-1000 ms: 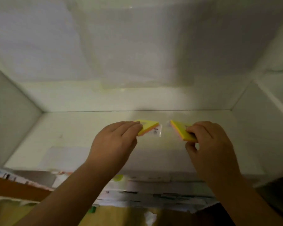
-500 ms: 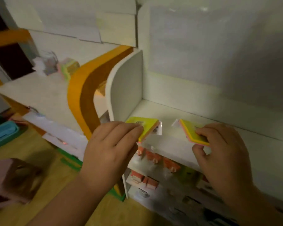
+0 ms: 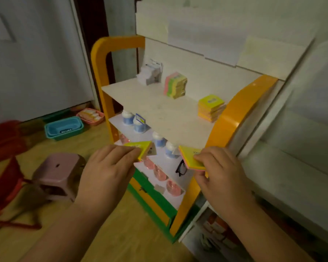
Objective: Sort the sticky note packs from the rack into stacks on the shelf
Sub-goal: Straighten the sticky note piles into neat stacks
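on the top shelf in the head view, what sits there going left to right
white paper stack → pink, green and yellow sticky note stack → yellow and orange sticky note stack

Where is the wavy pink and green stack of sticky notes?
The wavy stack stands at the back of the top shelf, between the white paper pile and the yellow stack.
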A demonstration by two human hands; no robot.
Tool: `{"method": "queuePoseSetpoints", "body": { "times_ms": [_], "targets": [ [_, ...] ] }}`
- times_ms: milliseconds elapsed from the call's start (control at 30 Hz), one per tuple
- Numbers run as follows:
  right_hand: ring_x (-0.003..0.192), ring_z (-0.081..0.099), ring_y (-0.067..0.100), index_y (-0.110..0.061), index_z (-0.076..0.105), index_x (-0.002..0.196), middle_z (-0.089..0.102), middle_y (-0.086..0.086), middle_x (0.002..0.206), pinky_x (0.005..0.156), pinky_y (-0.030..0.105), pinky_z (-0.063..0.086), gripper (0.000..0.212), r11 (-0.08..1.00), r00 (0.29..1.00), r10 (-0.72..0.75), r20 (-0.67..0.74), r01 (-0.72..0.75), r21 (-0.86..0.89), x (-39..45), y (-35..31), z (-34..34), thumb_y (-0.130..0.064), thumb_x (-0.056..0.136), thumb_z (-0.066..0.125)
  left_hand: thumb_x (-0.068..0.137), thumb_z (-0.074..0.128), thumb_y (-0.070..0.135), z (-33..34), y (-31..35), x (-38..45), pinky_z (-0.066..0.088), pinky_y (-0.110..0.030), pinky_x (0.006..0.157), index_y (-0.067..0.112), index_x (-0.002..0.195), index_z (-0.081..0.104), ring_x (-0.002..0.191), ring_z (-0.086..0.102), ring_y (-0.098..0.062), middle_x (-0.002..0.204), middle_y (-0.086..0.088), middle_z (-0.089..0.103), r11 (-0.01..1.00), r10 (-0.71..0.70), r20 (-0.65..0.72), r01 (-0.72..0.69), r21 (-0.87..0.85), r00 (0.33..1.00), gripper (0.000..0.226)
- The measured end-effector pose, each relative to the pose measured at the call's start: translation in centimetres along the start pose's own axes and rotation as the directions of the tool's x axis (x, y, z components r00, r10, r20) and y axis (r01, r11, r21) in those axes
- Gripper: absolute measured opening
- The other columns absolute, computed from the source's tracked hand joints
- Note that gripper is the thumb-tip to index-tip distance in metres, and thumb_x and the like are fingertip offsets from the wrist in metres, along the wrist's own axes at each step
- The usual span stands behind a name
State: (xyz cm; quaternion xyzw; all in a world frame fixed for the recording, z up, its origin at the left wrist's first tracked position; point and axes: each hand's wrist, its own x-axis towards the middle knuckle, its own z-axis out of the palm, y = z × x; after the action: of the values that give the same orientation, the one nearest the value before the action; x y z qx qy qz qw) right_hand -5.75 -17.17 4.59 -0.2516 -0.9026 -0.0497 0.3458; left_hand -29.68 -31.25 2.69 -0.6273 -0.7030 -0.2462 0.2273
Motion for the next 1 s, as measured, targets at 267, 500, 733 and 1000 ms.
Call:
{"method": "queuePoseSetpoints", "body": {
  "times_ms": [267,500,733,1000],
  "targets": [
    [0.089,0.054,0.025,-0.012,0.065,0.100,0.060,0.005,0.098,0.078,0.038,0.051,0.028,0.993,0.995,-0.097,0.020,0.095,0.067,5.0,-3.6,5.7,-0.013,0.079,0.046,0.087,0.064,0.024,-1.1,-6.1,-1.2,0.049,-0.045,0.079,0.014,0.118,0.070,0.096,0.060,-0.027,0.112,-0.004,0.067,0.991,-0.118,0.057,0.114,0.068,0.991,0.033],
    [0.089,0.057,0.026,-0.009,0.066,0.097,0.064,0.006,0.098,0.082,0.039,0.051,0.027,0.989,0.994,-0.085,-0.069,0.092,0.112,9.6,-2.0,11.7,-0.001,0.073,0.057,0.091,0.051,0.028,2.0,-10.9,3.7,0.049,-0.041,0.079,0.015,0.120,0.069,0.100,0.058,-0.024,0.114,-0.002,0.066,0.993,-0.104,0.082,0.099,0.061,0.991,0.037],
    [0.092,0.058,0.025,-0.010,0.066,0.097,0.066,0.004,0.099,0.087,0.035,0.050,0.024,0.985,0.992,0.012,-0.125,0.010,0.175,17.4,0.5,18.2,-0.001,0.075,0.061,0.089,0.045,0.034,4.6,-17.5,10.2,0.047,-0.035,0.085,0.019,0.122,0.069,0.100,0.057,-0.018,0.114,0.002,0.066,0.992,-0.092,0.194,0.072,0.104,0.977,0.043],
    [0.090,0.059,0.026,-0.009,0.068,0.096,0.066,0.005,0.098,0.085,0.036,0.049,0.032,0.989,0.984,0.070,-0.163,-0.047,0.143,23.5,2.8,22.3,0.005,0.068,0.065,0.089,0.045,0.035,8.2,-22.3,15.6,0.038,-0.029,0.094,0.022,0.128,0.064,0.107,0.055,-0.015,0.120,0.005,0.063,0.996,-0.075,0.268,0.057,0.074,0.960,0.044]
  ]
}}
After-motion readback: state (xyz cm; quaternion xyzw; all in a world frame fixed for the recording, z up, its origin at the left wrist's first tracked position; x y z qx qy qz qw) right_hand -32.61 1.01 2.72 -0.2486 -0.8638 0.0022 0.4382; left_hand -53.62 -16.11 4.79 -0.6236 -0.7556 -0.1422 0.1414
